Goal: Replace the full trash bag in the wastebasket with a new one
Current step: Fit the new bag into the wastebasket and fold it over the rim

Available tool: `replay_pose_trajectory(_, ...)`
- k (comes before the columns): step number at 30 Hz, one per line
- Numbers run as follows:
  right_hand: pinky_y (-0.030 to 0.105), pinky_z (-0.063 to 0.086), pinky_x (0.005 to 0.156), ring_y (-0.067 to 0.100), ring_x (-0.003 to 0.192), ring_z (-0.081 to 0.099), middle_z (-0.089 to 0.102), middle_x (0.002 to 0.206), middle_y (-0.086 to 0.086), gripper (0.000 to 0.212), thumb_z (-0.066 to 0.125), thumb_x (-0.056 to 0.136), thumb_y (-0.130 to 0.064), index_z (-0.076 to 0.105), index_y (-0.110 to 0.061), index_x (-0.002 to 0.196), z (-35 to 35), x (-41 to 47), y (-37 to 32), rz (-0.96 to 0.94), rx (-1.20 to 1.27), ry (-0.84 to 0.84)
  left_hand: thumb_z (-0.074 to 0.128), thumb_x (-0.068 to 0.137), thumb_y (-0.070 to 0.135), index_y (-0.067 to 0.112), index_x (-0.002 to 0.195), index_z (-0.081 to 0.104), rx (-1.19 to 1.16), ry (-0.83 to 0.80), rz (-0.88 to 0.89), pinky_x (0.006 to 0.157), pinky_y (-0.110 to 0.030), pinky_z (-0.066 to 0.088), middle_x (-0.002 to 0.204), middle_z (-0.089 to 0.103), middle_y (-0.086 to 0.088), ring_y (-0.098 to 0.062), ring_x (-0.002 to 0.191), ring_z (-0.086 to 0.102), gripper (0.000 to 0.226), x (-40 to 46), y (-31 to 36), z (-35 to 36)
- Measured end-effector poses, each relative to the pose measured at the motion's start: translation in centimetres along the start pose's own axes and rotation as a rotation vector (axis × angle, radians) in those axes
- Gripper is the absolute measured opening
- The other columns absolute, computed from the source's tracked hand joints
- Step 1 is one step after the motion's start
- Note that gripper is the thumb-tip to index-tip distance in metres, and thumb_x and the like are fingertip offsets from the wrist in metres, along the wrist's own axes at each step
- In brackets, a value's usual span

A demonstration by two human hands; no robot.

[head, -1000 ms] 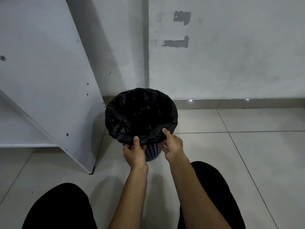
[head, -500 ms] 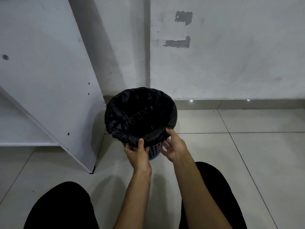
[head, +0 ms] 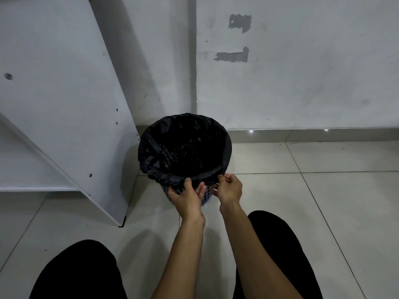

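At centre frame, a black trash bag (head: pixel 183 147) lines the perforated wastebasket (head: pixel 206 194) on the tiled floor. The left hand (head: pixel 187 198) and right hand (head: pixel 228 189) each pinch its turned-down near edge; fitting appears underway, smoothing the bunched left side next.

The black trash bag (head: pixel 183 147) and both hands hide most of the wastebasket (head: pixel 206 196); only a perforated patch shows between them. The bag's inside is too dark to read. The left hand (head: pixel 187 198) fingers curl out of sight under the bag's bunched edge. The right hand (head: pixel 228 189) perhaps pinches the bag's hem. The bottom edge cuts off both knees (head: pixel 77 272).
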State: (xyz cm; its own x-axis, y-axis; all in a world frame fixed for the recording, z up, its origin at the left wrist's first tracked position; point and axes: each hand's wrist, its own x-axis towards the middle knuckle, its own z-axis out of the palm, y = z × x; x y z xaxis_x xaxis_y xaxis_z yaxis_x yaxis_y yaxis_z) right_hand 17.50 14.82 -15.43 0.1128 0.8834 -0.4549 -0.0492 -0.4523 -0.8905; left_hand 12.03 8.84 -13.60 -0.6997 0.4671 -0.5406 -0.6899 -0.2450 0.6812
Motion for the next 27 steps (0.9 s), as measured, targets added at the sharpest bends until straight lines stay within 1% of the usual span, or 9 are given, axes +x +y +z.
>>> replay_pose_trajectory(3,0.05,0.062,0.075,0.028,0.077,0.071,0.071,0.092,0.013,0.011,0.063,0.093,-0.014,0.054,-0.021,0.094,-0.1,-0.2,0.2,-0.014,-0.05,0.008,0.064,0.093,0.009,0.02,0.144,0.03,0.028,0.017,0.017,0.073,-0.027,0.059,0.115,0.059,-0.007,-0.02,0.085,0.069,0.062,0.0,0.0,0.6)
replay_pose_trajectory(6,0.05,0.06,0.077,0.029,0.078,0.071,0.07,0.082,0.007,0.018,0.062,0.091,-0.015,0.049,-0.027,0.092,0.1,0.0,0.3,-0.048,-0.139,0.001,0.065,0.092,0.007,0.015,0.144,0.033,0.063,0.054,0.041,0.071,-0.022,0.055,0.117,0.06,-0.005,-0.021,0.097,0.066,0.062,0.5,-0.1,0.8)
replay_pose_trajectory(10,0.043,0.063,0.075,0.024,0.073,0.07,0.073,0.091,0.014,0.014,0.052,0.094,-0.011,0.066,-0.009,0.093,0.4,0.1,-1.1,-0.02,-0.146,-0.039,0.064,0.091,0.006,0.016,0.143,0.036,0.084,0.054,0.044,0.081,-0.026,0.053,0.126,0.058,-0.006,-0.021,0.105,0.063,0.059,0.8,-0.1,1.0)
replay_pose_trajectory(13,0.039,0.064,0.071,0.024,0.084,0.072,0.073,0.097,0.013,0.036,0.051,0.097,-0.036,0.068,-0.005,0.098,0.0,-0.1,-2.2,0.137,0.119,-0.139,0.066,0.091,0.01,0.013,0.139,0.042,0.044,0.039,0.004,0.085,-0.028,0.051,0.127,0.06,-0.006,-0.022,0.11,0.062,0.054,0.9,0.0,1.2)
replay_pose_trajectory(15,0.037,0.064,0.072,0.025,0.089,0.073,0.073,0.098,0.011,0.044,0.065,0.089,-0.05,0.067,-0.008,0.099,-0.1,0.1,-2.8,0.172,0.105,-0.192,0.067,0.092,0.012,0.012,0.135,0.048,0.026,0.038,-0.035,0.083,-0.027,0.052,0.126,0.062,-0.007,-0.02,0.108,0.064,0.048,1.0,0.2,1.4)
replay_pose_trajectory(19,0.03,0.06,0.06,0.021,0.077,0.071,0.073,0.098,0.014,0.031,0.075,0.086,-0.021,0.067,0.001,0.107,0.7,0.1,-4.1,0.256,0.167,-0.21,0.065,0.092,0.011,0.012,0.113,0.061,0.002,0.039,-0.118,0.077,-0.023,0.053,0.12,0.066,-0.009,-0.017,0.101,0.066,0.021,1.0,0.5,1.6)
replay_pose_trajectory(22,0.025,0.055,0.049,0.021,0.066,0.067,0.069,0.083,0.012,0.025,0.07,0.086,-0.01,0.066,0.004,0.106,1.4,-0.2,-4.5,0.317,0.263,-0.214,0.063,0.093,0.007,0.006,0.118,0.06,-0.05,0.048,-0.15,0.077,-0.025,0.052,0.121,0.066,-0.011,-0.017,0.097,0.065,0.026,1.1,1.0,2.0)
replay_pose_trajectory(24,0.026,0.056,0.051,0.022,0.067,0.067,0.068,0.081,0.012,0.02,0.068,0.087,-0.008,0.065,0.002,0.104,1.5,-0.3,-4.2,0.358,0.326,-0.253,0.062,0.092,0.006,0.003,0.121,0.06,-0.06,0.055,-0.156,0.075,-0.024,0.052,0.118,0.066,-0.012,-0.015,0.091,0.065,0.029,1.2,1.3,2.0)
replay_pose_trajectory(27,0.03,0.058,0.067,0.021,0.076,0.069,0.072,0.088,0.009,0.016,0.068,0.091,-0.013,0.065,-0.003,0.103,1.4,-0.6,-3.6,0.424,0.372,-0.328,0.062,0.093,0.007,0.006,0.113,0.061,-0.048,0.057,-0.143,0.072,-0.022,0.052,0.111,0.066,-0.01,-0.013,0.086,0.064,0.021,1.5,1.5,1.6)
